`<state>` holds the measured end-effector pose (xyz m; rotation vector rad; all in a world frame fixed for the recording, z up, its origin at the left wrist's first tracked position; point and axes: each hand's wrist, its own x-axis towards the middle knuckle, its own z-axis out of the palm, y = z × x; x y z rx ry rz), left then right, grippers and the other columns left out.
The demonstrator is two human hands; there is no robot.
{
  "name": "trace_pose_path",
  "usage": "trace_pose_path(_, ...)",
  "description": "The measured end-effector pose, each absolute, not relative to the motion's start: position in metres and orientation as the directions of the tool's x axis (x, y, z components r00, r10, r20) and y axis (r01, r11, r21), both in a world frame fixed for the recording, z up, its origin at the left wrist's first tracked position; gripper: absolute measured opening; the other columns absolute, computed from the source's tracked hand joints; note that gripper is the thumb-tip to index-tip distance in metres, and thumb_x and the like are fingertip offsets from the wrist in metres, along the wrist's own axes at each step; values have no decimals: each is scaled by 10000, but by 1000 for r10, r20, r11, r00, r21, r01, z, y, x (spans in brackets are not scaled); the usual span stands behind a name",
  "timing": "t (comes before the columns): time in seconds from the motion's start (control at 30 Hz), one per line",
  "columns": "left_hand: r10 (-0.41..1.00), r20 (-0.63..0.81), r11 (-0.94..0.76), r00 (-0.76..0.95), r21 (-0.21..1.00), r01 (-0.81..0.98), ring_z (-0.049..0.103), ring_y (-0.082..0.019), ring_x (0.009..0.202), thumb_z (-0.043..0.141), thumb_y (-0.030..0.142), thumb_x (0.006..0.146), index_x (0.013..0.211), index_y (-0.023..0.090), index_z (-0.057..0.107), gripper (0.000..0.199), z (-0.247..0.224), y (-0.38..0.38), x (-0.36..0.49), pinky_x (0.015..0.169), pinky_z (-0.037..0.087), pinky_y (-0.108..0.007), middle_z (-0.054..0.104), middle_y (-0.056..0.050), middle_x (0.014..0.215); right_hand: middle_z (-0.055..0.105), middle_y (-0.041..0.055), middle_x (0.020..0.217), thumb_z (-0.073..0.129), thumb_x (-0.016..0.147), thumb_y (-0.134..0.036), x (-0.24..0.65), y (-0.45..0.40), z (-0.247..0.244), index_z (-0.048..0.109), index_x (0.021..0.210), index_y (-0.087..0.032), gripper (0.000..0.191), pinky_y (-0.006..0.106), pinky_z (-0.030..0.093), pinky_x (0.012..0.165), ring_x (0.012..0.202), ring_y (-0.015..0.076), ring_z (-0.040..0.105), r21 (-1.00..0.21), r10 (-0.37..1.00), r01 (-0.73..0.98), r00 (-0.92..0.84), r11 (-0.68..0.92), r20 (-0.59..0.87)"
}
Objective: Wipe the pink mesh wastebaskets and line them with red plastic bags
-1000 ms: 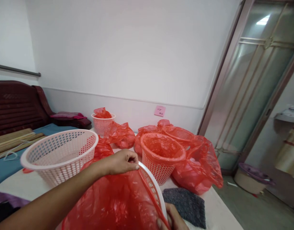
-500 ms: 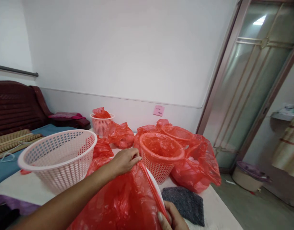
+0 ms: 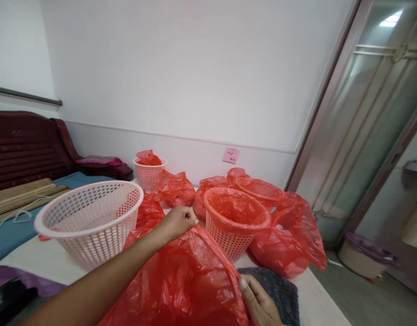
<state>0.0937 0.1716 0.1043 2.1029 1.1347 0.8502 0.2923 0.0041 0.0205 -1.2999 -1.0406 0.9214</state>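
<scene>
A red plastic bag point(image 3: 181, 280) is stretched wide in front of me. At its far edge my left hand point(image 3: 177, 222) is closed in a pinch on the film. Lower right, my right hand point(image 3: 259, 299) grips the bag's edge, thumb on top. Whatever lies under the bag is hidden by the film. Just beyond my hands stands a perforated basket point(image 3: 228, 235) lined with a red bag folded over its rim. To the left is a larger pale pink perforated basket point(image 3: 93, 226) without a liner.
More red bags point(image 3: 289, 240) lie at the right and a red bag bundle point(image 3: 176, 188) further back. A small lined basket point(image 3: 150, 174) stands by the wall. A dark grey cloth point(image 3: 279, 290) lies on the white table point(image 3: 320, 294). A waste bin point(image 3: 361, 258) stands on the floor.
My right hand has shifted right and pulled the bag's edge outward over the white rim that showed before. The left hand keeps its pinch. The view has turned slightly left.
</scene>
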Motion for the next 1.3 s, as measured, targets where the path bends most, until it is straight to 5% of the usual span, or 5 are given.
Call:
trace_pose_path(0.67,899,196,-428,390,574,698,610,-132,700,602,379,880,844,138,623,245,109,213,138,669,528,-314,634,5,790,709,59,772,593,707,-600,351,40,40,680,778,-195,419,340,536,693,732,240,656,-934,951,344,248,94,187)
trace_pose_path(0.8,904,181,-417,387,569,709,619,-141,739,601,379,881,862,141,627,240,108,216,142,693,532,-326,642,-4,822,699,104,981,530,787,-509,356,47,65,658,953,-203,371,395,514,845,937,271,647,-738,833,651,299,178,466)
trace_pose_path(0.9,905,168,-412,391,571,710,622,-144,747,597,378,883,881,141,628,239,106,218,144,696,535,-330,646,-9,836,672,126,1067,464,847,-432,335,59,84,634,1059,-195,361,430,487,922,1025,274,620,-495,766,826,128,269,630)
trace_pose_path(1.03,900,152,-417,409,574,704,627,-143,743,593,375,887,889,139,630,239,104,215,143,692,539,-328,649,-8,833,660,197,1146,347,887,-292,307,85,76,591,1186,-111,426,462,489,931,1065,300,631,-269,839,930,-68,249,539)
trace_pose_path(1.3,909,135,-391,394,603,696,625,-143,731,596,384,884,874,134,632,253,108,215,122,678,538,-319,648,-4,828,720,195,982,275,905,-210,310,99,56,607,1072,-102,387,356,521,794,883,264,700,-223,903,952,-100,208,418)
